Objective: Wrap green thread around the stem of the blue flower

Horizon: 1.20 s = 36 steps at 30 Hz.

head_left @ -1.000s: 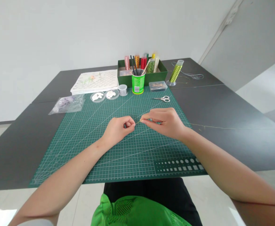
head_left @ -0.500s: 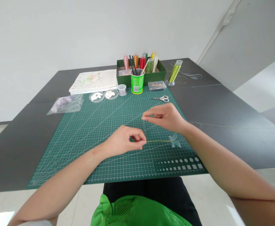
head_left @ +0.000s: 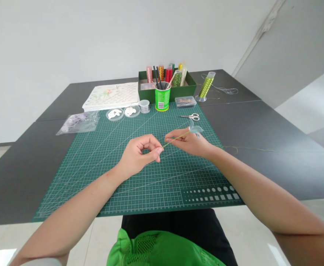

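Tightly: L hand (head_left: 138, 156) + R hand (head_left: 192, 143) fingers pinch wire stem (head_left: 178, 138) (petal-tipped).

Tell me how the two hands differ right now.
The right hand pinches a thin green stem tipped with a pale blue petal; the left hand pinches shut at the stem's near end, grip unclear. The right hand lies farther up the green mat than the left hand. Both are bare and close together.
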### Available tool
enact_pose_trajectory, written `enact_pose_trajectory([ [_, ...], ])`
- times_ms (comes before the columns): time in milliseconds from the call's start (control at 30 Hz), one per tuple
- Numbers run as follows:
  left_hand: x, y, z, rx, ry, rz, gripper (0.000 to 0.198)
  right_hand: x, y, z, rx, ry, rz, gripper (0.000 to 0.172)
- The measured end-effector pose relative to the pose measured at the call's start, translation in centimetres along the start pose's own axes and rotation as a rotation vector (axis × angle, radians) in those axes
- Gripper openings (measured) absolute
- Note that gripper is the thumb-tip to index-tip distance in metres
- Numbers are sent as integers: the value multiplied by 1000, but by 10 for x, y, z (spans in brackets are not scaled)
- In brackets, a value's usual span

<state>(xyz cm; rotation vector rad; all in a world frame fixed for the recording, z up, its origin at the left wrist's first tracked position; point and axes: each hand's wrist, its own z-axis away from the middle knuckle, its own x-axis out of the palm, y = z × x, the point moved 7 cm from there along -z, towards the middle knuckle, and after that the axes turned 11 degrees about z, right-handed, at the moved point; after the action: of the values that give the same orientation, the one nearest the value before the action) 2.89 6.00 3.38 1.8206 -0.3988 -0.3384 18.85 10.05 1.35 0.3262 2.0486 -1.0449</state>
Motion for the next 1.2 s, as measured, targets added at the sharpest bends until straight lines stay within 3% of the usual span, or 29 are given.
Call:
enact_pose_trajectory([
  [300, -36, -1, -6, 109, 360, 49, 13, 5, -18, 4, -34, -53, -95, 25],
  [567, -47, -12, -11, 46, 436, -24, 11, 0, -40, 9, -142, -61, -65, 27],
  [733, -48, -21, -12, -41, 379, -180, 13, -4, -47, 12, -176, -24, -77, 24],
  [900, -38, -22, -10, -39, 299, -417, 11, -14, -43, 9, -49, 21, -190, 20],
  [1067, -15, -22, -7, -34, 110, -517, 11, -15, -38, 7, 57, -17, -408, 25],
  [1200, 2, -17, -2, 34, -27, -569, 14, -16, -36, 6, 56, -67, -503, 24],
])
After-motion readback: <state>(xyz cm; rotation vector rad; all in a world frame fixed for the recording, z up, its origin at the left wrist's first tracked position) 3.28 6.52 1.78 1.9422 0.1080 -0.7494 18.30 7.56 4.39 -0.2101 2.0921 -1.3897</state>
